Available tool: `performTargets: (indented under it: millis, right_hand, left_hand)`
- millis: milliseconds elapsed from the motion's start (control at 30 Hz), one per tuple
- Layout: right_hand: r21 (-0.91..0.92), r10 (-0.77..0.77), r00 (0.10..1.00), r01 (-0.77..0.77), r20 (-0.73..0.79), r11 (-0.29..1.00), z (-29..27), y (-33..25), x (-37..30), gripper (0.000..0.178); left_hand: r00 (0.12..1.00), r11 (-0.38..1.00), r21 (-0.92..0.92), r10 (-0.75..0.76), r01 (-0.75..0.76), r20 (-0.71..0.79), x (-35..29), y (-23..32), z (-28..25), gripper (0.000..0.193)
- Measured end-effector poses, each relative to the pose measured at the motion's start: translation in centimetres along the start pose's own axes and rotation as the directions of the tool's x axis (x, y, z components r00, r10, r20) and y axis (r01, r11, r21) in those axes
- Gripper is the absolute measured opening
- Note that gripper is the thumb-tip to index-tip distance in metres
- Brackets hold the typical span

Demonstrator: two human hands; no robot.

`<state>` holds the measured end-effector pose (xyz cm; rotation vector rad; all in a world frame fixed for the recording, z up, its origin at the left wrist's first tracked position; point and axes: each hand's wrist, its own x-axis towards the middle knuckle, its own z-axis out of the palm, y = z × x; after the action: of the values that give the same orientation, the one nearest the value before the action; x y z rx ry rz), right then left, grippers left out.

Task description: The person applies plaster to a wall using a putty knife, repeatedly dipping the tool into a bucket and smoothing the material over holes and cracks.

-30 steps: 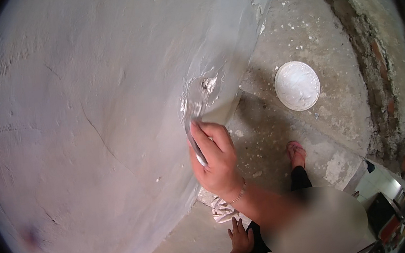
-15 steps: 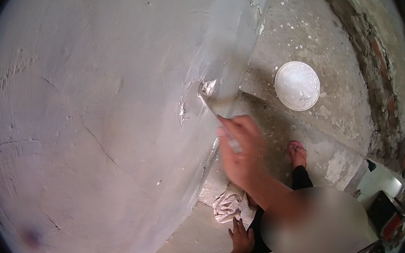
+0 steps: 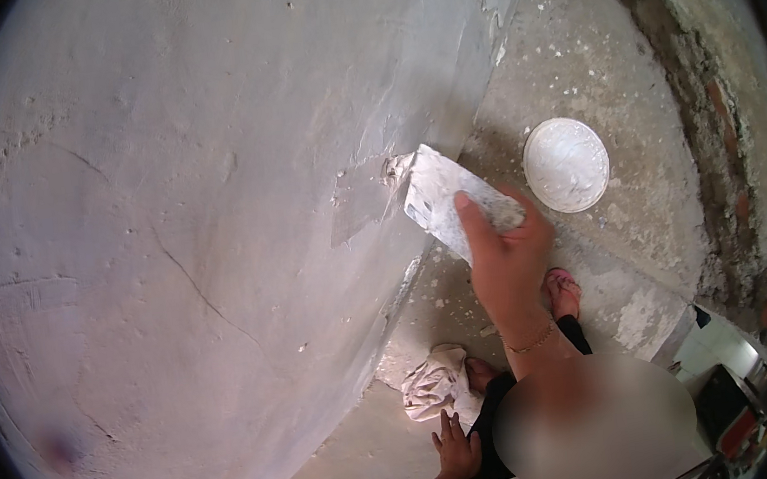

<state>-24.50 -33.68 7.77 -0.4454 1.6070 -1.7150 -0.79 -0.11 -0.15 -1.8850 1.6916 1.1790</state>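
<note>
My right hand [image 3: 511,249] grips a wide putty knife [image 3: 453,193] smeared with white filler, thumb on its flat face. The blade's far left edge meets the grey plastered wall [image 3: 196,147] beside a ragged patch of wet filler [image 3: 393,171]. A smoothed, darker patch lies just left of the blade. Low in the view, my left hand [image 3: 460,459] rests by my dark-clothed leg with fingers spread, holding nothing. Near it is a crumpled pale cloth [image 3: 438,388] on the floor. To the right of the putty knife stands a round white tub [image 3: 566,164] of filler.
Bare concrete floor [image 3: 632,251] is spotted with white drips. My foot in a pink sandal [image 3: 562,293] stands below the tub. A rough edge with exposed brick [image 3: 727,143] runs down the right side. Cracks mark the wall. A blurred patch covers part of the lower right.
My right hand has moved right and turned the putty knife so its broad face shows. Filler at the wall patch looks flatter and more spread. My left hand has stayed put.
</note>
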Motion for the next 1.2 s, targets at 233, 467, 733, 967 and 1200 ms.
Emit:
performTargets:
  millis: [233,467,733,967,1200]
  right_hand:
    - [0.260,0.169,0.964,-0.220,0.204,0.940,-0.1,-4.8,0.8,0.022]
    - [0.451,0.320,0.934,-0.357,0.157,0.818,-1.1,0.0,2.1,0.026]
    - [-0.126,-0.560,0.747,0.633,0.358,0.763,3.2,1.3,-3.6,0.038]
    - [-0.163,-0.025,0.922,0.095,0.387,0.982,-3.5,1.4,-2.9,0.027]
    - [0.477,0.306,0.858,-0.490,0.413,0.729,0.2,2.0,4.0,0.022]
  left_hand:
    - [1.000,1.000,-0.016,0.004,-0.004,-0.012,0.1,0.2,0.1,0.068]
    - [1.000,1.000,-0.023,-0.017,0.017,-0.015,0.1,0.2,0.3,0.068]
    - [1.000,1.000,0.020,0.010,-0.010,0.008,0.4,0.5,0.3,0.069]
    - [0.999,0.999,0.026,-0.038,0.038,0.003,0.0,0.2,0.4,0.069]
    - [1.000,0.999,0.018,-0.027,0.027,0.015,0.3,1.1,0.1,0.068]
